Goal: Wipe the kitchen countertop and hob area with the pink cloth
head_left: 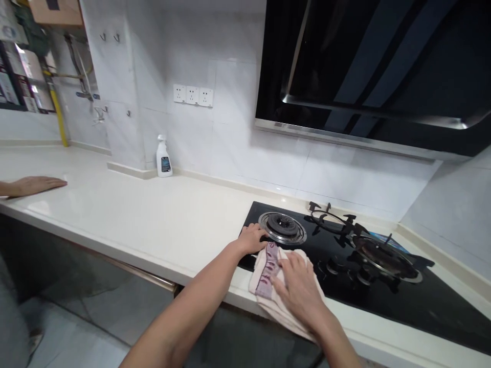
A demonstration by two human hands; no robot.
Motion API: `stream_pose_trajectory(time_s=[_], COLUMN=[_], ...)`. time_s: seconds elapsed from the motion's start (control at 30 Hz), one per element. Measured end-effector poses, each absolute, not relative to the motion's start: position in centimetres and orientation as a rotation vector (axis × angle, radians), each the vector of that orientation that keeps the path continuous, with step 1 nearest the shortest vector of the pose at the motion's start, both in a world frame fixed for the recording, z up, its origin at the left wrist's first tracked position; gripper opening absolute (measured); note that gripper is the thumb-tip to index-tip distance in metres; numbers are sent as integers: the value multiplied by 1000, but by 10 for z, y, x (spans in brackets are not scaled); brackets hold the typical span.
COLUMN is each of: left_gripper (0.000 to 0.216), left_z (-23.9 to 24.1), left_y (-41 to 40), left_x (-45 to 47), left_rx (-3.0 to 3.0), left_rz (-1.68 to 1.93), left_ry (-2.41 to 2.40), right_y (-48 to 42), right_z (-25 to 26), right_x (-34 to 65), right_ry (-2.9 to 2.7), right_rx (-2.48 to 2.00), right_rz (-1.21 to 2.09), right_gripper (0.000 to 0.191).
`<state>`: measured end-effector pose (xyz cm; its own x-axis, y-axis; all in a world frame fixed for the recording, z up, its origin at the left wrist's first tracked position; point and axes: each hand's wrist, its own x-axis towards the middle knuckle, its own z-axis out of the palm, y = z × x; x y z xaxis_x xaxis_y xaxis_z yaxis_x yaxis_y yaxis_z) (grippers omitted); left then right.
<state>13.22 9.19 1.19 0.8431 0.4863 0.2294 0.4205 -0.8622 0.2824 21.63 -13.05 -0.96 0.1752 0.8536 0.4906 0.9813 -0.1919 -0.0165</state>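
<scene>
My right hand (301, 287) presses down on a folded cream towel (286, 301) with a purple patterned band, its fingers curved over the cloth. The towel lies across the front left corner of the black gas stove (383, 306) and hangs over the counter edge. Up and to the left of it, my left hand (253, 238) rests on the stove's left edge, fingers apart and holding nothing, its tips close to the left burner (284, 227) and the towel. That burner carries no pot support.
A black pot support (330, 220) stands loose at the back, near the right burner (385, 255). A white spray bottle (163, 158) stands by the wall. Another person's hand (38, 185) lies flat on the counter (153, 214) at far left. A range hood (364, 66) overhangs the stove.
</scene>
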Motion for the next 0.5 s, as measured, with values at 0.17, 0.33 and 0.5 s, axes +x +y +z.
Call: stream_pose_trajectory(time_s=[0.17,0.33,0.5], left_gripper=[31,33,33], left_z=[15,15,15], left_y=[90,89,89], left_x=[128,129,132], left_rx=[2812,2803,2790], left_rz=[423,406,404], left_ry=[703,713,712], right_y=[-132,-124,-106], right_z=[-5,-5,-4], right_x=[226,270,290], right_ry=[-1873,-1664,-1525], right_rx=[-2006,-2242,-2360], right_rz=[-392,-542,-569], right_gripper=[30,37,44])
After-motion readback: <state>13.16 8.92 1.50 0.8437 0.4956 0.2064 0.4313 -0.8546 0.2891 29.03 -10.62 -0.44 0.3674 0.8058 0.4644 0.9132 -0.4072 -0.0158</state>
